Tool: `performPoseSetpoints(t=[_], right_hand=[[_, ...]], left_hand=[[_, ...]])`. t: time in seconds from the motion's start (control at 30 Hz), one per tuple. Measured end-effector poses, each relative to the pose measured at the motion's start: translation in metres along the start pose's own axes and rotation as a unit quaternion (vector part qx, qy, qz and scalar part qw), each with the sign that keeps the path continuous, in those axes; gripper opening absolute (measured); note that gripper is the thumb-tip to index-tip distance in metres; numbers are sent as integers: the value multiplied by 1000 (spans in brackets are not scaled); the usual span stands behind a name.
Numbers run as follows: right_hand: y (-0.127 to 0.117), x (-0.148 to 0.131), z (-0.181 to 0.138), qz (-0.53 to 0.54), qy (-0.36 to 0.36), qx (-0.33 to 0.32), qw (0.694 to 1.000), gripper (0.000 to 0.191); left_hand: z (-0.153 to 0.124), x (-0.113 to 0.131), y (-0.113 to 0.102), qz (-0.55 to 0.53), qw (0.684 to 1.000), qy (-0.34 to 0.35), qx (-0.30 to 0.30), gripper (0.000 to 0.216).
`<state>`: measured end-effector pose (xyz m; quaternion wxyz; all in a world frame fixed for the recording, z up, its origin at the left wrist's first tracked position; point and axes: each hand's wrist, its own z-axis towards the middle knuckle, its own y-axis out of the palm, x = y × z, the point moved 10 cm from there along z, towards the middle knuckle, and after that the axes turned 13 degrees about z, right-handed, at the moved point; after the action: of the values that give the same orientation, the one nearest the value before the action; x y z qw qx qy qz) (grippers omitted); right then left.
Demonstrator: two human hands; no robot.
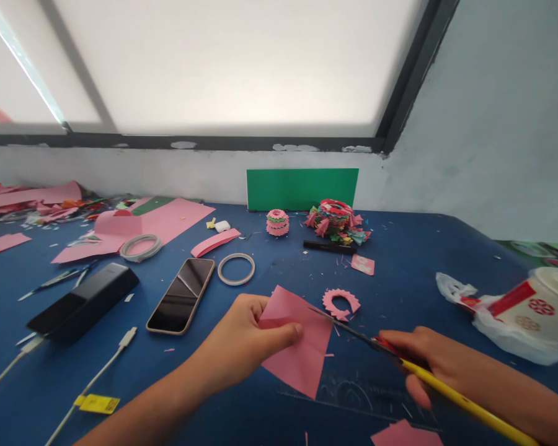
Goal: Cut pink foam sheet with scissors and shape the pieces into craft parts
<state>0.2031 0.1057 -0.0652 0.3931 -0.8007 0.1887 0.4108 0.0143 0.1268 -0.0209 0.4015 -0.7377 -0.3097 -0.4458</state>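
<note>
My left hand (242,337) pinches folded pink paper (302,353); right hand (423,359) wrapped around yellow-handled scissors (376,344), blades meeting the paper's edge

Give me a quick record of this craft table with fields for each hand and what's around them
left hand: pinches folded pink paper square
right hand: grips red-and-yellow-handled scissors, blades at the paper's right edge
surface: blue table
nearby: scalloped pink paper cut-out, clear tape ring, dark smartphone, black power bank
back: green card sheet, colourful paper-piece pile
</note>
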Motion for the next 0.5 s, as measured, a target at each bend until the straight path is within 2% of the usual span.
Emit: performPoseSetpoints(t=[0.2, 0.5], right_hand=[[0, -3, -3, -34, 22, 10, 999, 14], [-1, -4, -3, -40, 10, 10, 999, 26]], left_hand=[[-2, 2, 1, 5, 1000, 4, -1, 19], [-1, -1, 0, 14, 1000, -17, 5, 20]])
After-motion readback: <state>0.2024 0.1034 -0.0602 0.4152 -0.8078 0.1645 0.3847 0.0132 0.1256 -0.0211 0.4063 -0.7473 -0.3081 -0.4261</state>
